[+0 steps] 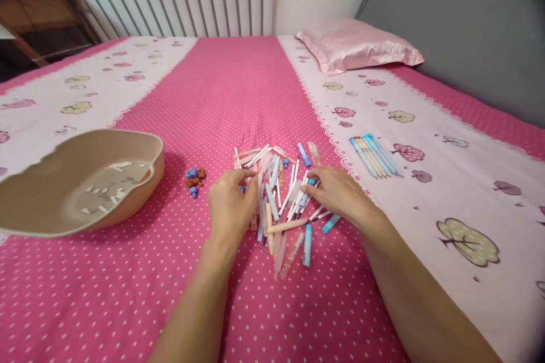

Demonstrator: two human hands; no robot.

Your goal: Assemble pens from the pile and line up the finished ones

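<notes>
A loose pile of pen parts [275, 201] lies between my hands: pale blue, cream and pink barrels, thin white refills and blue caps. My left hand [230, 198] is at the pile's left edge, its thumb and forefinger a little apart and nothing visible held; a bit of blue shows beside the fingers. On the right side of the pile, my right hand [340, 190] has thumb and forefinger closed around a blue pen part [311, 182], partly hidden by the fingers. Close by lie a light blue cap [307, 247] and a darker blue one [304, 154].
Left stands a beige basin [157, 167] with small white pieces inside. Beside it is a cluster of small blue and brown pieces [195, 180]. A row of assembled pens [374, 156] lies at right. A pink pillow [361, 45] rests on the patterned bedsheet [238, 91].
</notes>
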